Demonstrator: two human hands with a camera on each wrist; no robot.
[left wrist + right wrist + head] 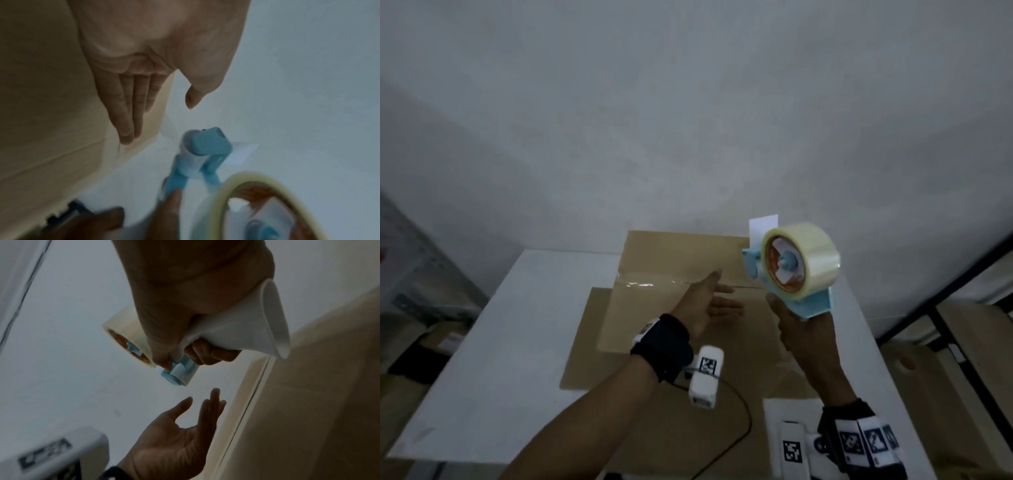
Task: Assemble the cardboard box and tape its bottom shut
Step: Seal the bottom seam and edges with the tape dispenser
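On the white worktop [493, 342] we see the brown cardboard box [674, 260] standing with its closed flaps facing up, a strip of clear tape [647, 279] lying shiny along part of the seam between them. Under and in front of the box lies a flat sheet of brown cardboard [582, 346]. Our right hand [804, 329] is wrapped around the handle of the light blue plastic tape dispenser [791, 274], holding it raised above the right end of the box, clear of the cardboard; the right wrist view shows fingers and thumb curled tightly round the white grip. A fat roll of clear packing tape [811, 253] with an orange core sits on the dispenser's spindle. Our left hand [709, 301] hangs over the middle of the box top with fingers straight and together, thumb spread apart, palm turned toward the dispenser, gripping nothing; whether its fingertips touch the cardboard we cannot tell. Both wrists carry black straps with white marker-tagged camera blocks [705, 375], and a thin black cable [743, 404] loops across the worktop near us.
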